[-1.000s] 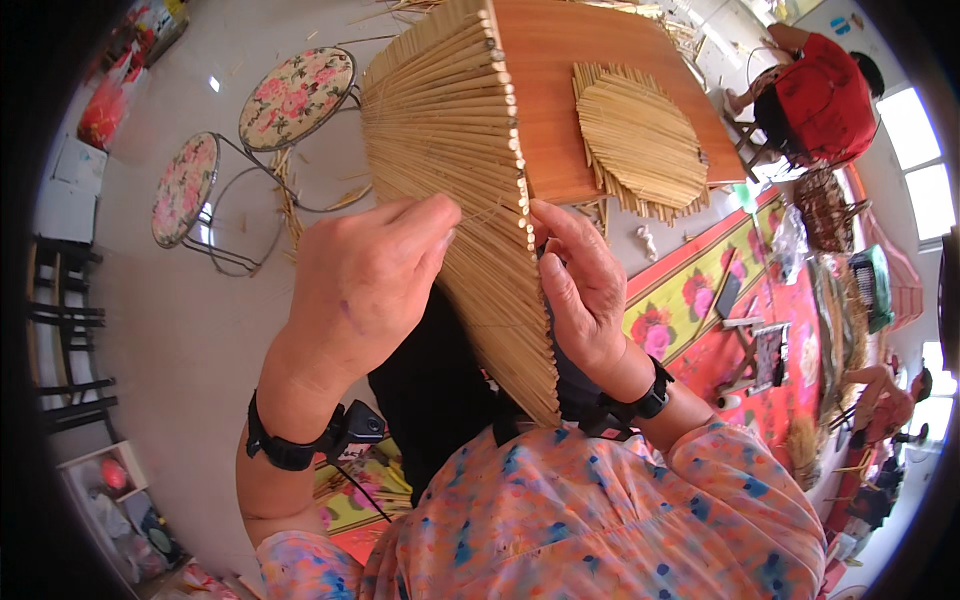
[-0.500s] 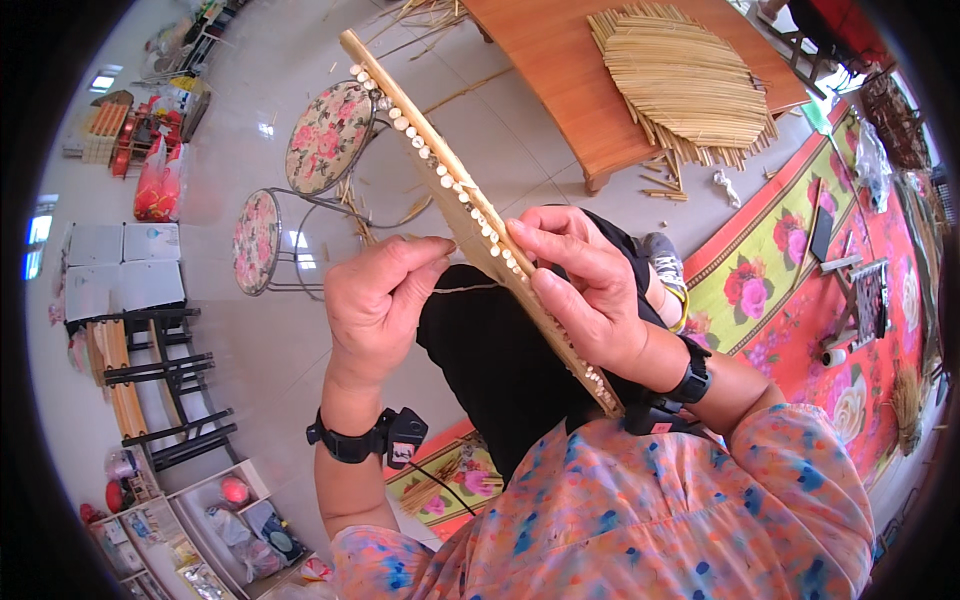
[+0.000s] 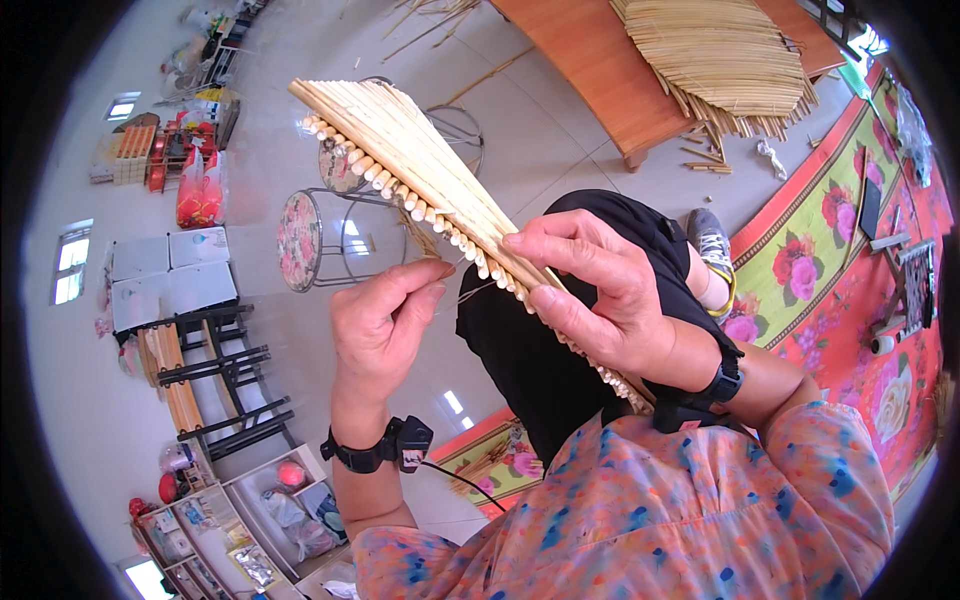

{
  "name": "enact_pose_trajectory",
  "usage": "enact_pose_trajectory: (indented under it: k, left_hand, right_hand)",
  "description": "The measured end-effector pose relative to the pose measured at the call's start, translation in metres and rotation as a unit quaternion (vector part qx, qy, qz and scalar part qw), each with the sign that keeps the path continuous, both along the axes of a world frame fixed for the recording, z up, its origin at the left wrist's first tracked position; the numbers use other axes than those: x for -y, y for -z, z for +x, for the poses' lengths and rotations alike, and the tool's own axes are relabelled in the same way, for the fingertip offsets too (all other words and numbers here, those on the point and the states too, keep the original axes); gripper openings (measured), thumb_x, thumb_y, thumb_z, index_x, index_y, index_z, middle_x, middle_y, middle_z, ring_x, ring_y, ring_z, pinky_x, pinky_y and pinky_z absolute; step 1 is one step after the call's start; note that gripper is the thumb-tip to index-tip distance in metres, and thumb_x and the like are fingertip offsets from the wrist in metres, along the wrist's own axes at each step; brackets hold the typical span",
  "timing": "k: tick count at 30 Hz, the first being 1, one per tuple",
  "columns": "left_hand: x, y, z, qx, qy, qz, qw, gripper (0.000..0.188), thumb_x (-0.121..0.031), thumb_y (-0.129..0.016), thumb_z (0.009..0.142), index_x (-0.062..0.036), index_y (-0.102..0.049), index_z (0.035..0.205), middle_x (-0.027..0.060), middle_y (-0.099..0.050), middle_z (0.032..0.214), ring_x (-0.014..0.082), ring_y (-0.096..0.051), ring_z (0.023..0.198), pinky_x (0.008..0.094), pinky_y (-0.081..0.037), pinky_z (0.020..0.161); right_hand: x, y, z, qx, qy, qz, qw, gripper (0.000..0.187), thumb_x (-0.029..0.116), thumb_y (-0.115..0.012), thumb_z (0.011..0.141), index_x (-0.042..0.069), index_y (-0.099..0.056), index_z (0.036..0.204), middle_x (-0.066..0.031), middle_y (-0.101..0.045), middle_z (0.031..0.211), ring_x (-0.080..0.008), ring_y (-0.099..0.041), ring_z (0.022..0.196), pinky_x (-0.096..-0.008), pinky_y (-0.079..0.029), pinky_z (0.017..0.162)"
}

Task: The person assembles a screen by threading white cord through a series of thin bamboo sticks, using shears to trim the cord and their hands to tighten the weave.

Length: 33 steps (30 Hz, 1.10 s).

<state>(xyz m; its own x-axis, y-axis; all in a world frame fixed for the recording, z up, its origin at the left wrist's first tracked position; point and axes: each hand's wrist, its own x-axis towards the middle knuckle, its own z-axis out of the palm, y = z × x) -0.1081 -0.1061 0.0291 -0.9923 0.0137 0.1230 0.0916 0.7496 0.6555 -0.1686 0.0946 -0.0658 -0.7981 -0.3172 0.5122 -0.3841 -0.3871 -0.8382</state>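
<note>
A mat of pale straw stalks [image 3: 415, 140] slants across the middle, its far end raised and its near end against my shirt. The cut stalk ends form a stepped row along its left edge. My right hand [image 3: 615, 295] grips that edge between thumb and fingers, with the other fingers curled. Just left of the edge, my left hand [image 3: 390, 320] pinches thumb and forefinger together. A thin thread [image 3: 474, 291] runs between its fingertips and the mat; whether a needle is also held there is too small to tell.
A wooden table [image 3: 580, 70] at the back bears an oval straw mat [image 3: 720, 50]. Floral stools [image 3: 298, 240] stand beyond my left hand. Cut stalks [image 3: 705, 155] lie on the floor by the table leg. A floral carpet [image 3: 800, 270] spreads to the right; stacked folding frames [image 3: 225, 370] stand left.
The straw mat has tilted, so its broad upper face now shows instead of mostly its edge. Both hands keep their pinch, and the whole view has shifted a little.
</note>
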Motion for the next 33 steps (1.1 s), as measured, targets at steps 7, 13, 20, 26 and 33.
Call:
enact_pose_trajectory:
  k: [7,13,20,26,33]
  left_hand:
    - [0.009,0.006,-0.011,-0.084,0.071,-0.042,0.993,0.019,0.008,-0.066,0.08,-0.0011,-0.069,0.097,0.008,-0.061,0.067,0.0131,-0.053,0.053,0.0249,-0.041,0.05]
    - [0.002,0.012,-0.014,-0.101,0.064,-0.019,0.993,0.018,0.007,-0.067,0.08,-0.0004,-0.068,0.096,0.0087,-0.061,0.066,0.0143,-0.053,0.053,0.0248,-0.041,0.05]
    - [0.004,0.016,-0.012,-0.1,0.055,-0.015,0.993,0.015,0.006,-0.067,0.081,0.0005,-0.067,0.095,0.0106,-0.063,0.068,0.0165,-0.06,0.058,0.025,-0.046,0.053]
    - [0.003,0.017,-0.015,-0.101,0.059,-0.007,0.993,0.014,0.005,-0.067,0.082,0.0008,-0.066,0.095,0.0119,-0.065,0.072,0.0179,-0.064,0.063,0.0256,-0.049,0.057]
    - [0.009,0.022,-0.007,-0.092,0.029,0.02,0.995,0.012,0.005,-0.068,0.082,0.0014,-0.066,0.093,0.0143,-0.068,0.078,0.0183,-0.064,0.065,0.0262,-0.049,0.058]
  right_hand:
    - [0.006,0.008,0.001,0.069,-0.026,-0.049,0.996,0.032,0.0,-0.064,0.085,0.009,-0.069,0.115,-0.0093,-0.062,0.103,-0.0184,-0.058,0.095,-0.0286,-0.049,0.082]
    - [0.009,0.011,0.002,0.086,-0.039,-0.08,0.992,0.033,-0.003,-0.065,0.085,0.01,-0.07,0.114,-0.0082,-0.061,0.105,-0.0169,-0.057,0.095,-0.0277,-0.048,0.081]
    - [0.011,0.01,0.003,0.085,-0.042,-0.09,0.991,0.033,-0.004,-0.065,0.084,0.009,-0.07,0.114,-0.0092,-0.059,0.106,-0.0166,-0.057,0.093,-0.0271,-0.049,0.079]
    - [0.011,0.011,0.002,0.071,-0.025,-0.085,0.994,0.033,-0.003,-0.065,0.084,0.008,-0.07,0.114,-0.0096,-0.059,0.105,-0.0167,-0.058,0.089,-0.027,-0.049,0.076]
    - [0.012,0.008,0.005,0.073,-0.018,-0.081,0.994,0.033,-0.001,-0.066,0.084,0.01,-0.07,0.115,-0.0092,-0.06,0.103,-0.0167,-0.058,0.085,-0.0265,-0.049,0.072]
